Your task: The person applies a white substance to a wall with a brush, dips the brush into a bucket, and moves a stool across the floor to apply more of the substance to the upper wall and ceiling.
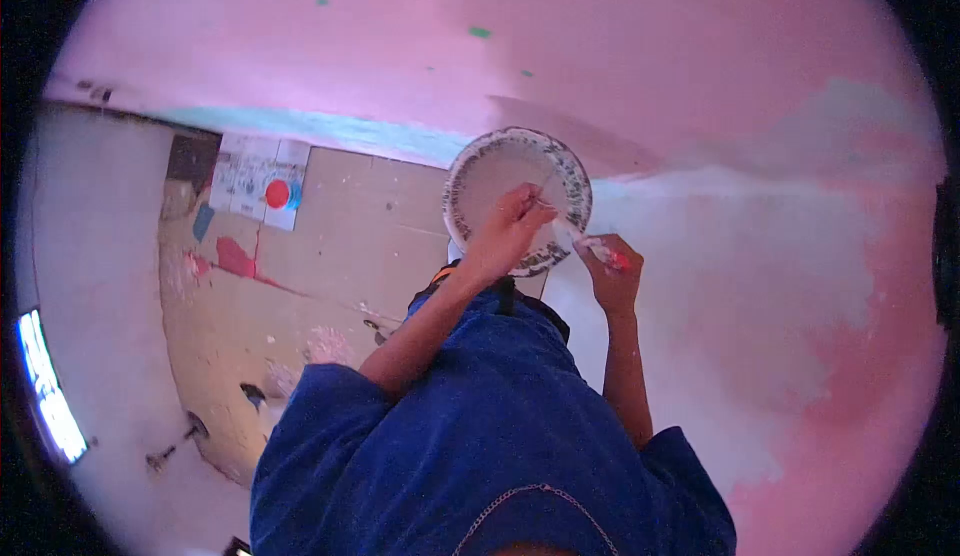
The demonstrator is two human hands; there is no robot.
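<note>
A round bucket (462, 171) with a dark-spattered, whitish rim stands in front of my body, a pale surface showing inside it. My right hand (614, 274) is closed around the red-marked handle of what looks like a paintbrush (568, 234), smeared with white. The brush's pale end points left, over the bucket's right rim. Above the bucket, my left hand (508, 226) has its fingers pinched together close to that pale end. Whatever lies between those fingers is too small to make out.
A pink wall (640, 46) with white patches and green specks rises ahead and to the right. On the brown floor (350, 216) lies a printed sheet (240, 171) with a red round thing (277, 194) on it. Pink paint spills (235, 256) mark the floor at left.
</note>
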